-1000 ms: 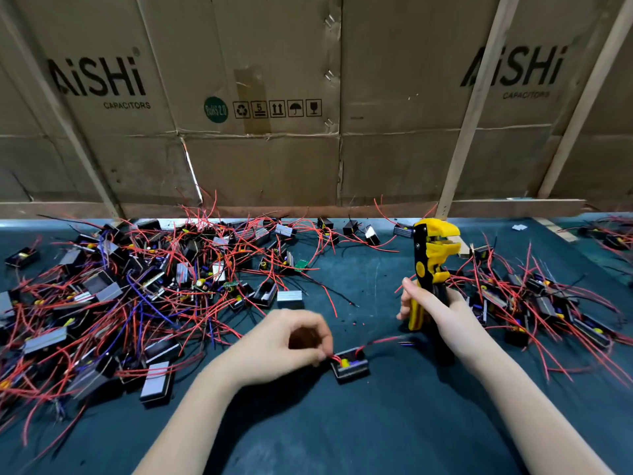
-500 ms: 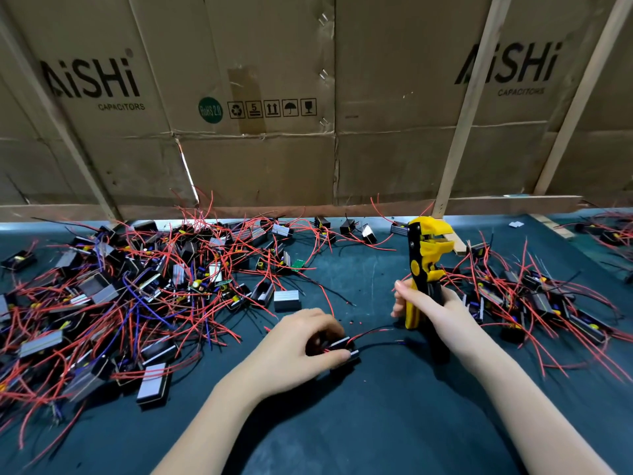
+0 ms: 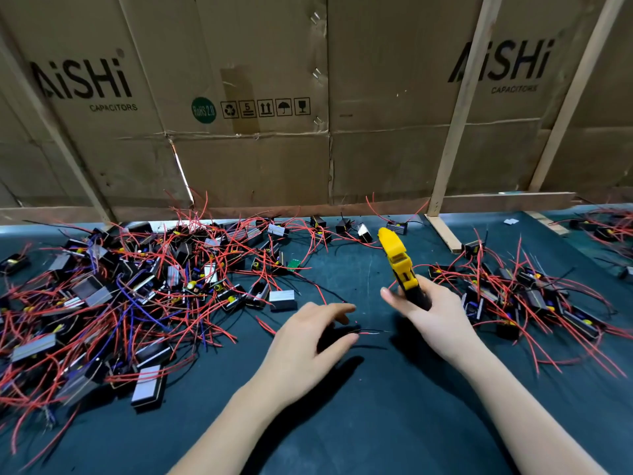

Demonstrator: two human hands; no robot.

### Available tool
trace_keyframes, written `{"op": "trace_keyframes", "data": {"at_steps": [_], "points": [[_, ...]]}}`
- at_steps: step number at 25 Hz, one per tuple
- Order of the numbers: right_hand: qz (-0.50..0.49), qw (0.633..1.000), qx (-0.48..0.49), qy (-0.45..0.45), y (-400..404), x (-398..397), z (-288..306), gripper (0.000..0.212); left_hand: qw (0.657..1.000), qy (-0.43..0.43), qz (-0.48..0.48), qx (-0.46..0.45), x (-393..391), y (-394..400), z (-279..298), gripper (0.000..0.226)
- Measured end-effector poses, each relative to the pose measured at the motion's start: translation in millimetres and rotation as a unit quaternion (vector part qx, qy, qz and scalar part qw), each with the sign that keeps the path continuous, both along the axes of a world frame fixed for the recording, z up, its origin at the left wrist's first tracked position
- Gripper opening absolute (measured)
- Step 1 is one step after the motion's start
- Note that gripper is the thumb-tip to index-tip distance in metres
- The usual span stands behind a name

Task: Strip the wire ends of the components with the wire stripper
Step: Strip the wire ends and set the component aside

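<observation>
Left hand cupped over one component on the mat; right hand gripping the wire stripper.

Left hand: fingers curled down over a dark component, mostly hidden beneath them; whether they clamp it or only rest on it cannot be told. Its wire ends stick out right onto the dark mat. Right hand: wrapped round the handles of the yellow wire stripper, head tilted up-left, just beyond those ends and clear of them. Large heap of components at left, smaller heap at right. Cardboard wall behind.
</observation>
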State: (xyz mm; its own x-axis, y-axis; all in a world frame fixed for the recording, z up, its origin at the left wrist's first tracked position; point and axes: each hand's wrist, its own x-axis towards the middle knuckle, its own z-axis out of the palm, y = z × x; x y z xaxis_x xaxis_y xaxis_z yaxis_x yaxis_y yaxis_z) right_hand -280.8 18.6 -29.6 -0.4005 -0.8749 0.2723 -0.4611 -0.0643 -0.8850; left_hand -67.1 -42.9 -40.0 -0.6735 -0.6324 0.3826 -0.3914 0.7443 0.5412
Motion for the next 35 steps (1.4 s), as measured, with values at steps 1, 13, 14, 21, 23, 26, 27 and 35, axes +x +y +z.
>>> {"op": "trace_keyframes", "data": {"at_steps": [1, 13, 14, 21, 23, 26, 27, 35], "points": [[-0.027, 0.999, -0.015, 0.017, 0, -1, 1, 0.038, 1.0, 0.008, -0.002, -0.005, -4, 3, 0, 0.043], [-0.19, 0.945, 0.034, 0.264, 3, -5, 0, 0.042, 0.974, 0.153, 0.072, 0.153, -1, 3, 5, 0.008], [-0.189, 0.942, 0.035, 0.277, 3, -4, 0, 0.042, 0.971, 0.161, 0.069, 0.162, -1, 4, 6, 0.008], [-0.179, 0.916, 0.073, 0.351, 1, -7, -4, 0.046, 0.963, 0.212, 0.039, 0.161, -1, 2, 10, 0.016], [-0.182, 0.913, 0.078, 0.356, 0, -8, -5, 0.047, 0.961, 0.203, 0.019, 0.189, 0, 1, 10, 0.021], [-0.183, 0.918, 0.064, 0.345, 1, -7, -5, 0.047, 0.958, 0.192, -0.006, 0.213, 0, 1, 10, 0.023], [-0.183, 0.919, 0.057, 0.345, 1, -7, -5, 0.046, 0.956, 0.191, -0.013, 0.222, -1, 1, 10, 0.026], [-0.222, 0.874, 0.062, 0.428, -2, -10, -10, 0.048, 0.956, 0.173, -0.006, 0.236, 0, 5, 11, 0.012]]}}
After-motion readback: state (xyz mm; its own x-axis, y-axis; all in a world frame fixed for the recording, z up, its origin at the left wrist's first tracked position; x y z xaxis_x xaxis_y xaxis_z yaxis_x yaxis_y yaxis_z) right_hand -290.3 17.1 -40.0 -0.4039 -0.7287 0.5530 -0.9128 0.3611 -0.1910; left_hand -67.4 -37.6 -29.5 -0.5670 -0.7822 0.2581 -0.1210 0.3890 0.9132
